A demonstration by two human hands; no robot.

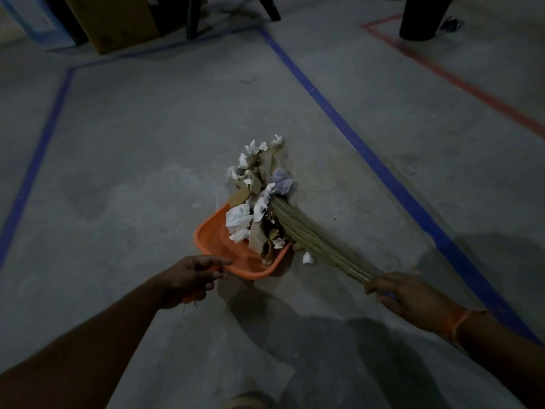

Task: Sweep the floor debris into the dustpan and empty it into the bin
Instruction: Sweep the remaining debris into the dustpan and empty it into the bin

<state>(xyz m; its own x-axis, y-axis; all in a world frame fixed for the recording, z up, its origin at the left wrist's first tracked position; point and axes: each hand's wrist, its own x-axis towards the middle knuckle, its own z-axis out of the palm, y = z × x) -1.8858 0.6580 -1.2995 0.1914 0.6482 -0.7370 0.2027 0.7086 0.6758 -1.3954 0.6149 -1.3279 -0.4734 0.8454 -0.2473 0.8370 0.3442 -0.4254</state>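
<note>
An orange dustpan (216, 240) rests on the grey concrete floor in the middle of the view. My left hand (188, 280) grips its handle at the near end. A pile of debris (259, 196), crumpled white paper, brown cardboard scraps and a pale purple wad, lies partly in the pan and partly on the floor beyond its mouth. A straw broom (306, 237) lies against the right side of the pile. My right hand (410, 296) grips the broom's handle end. One small white scrap (307, 257) sits on the floor beside the pan.
Blue tape lines (354, 140) cross the floor to the right and left, and a red line (460, 81) runs at far right. A cardboard box (115, 22) and dark chair legs (193, 16) stand at the top. A black bin (421, 16) stands at top right.
</note>
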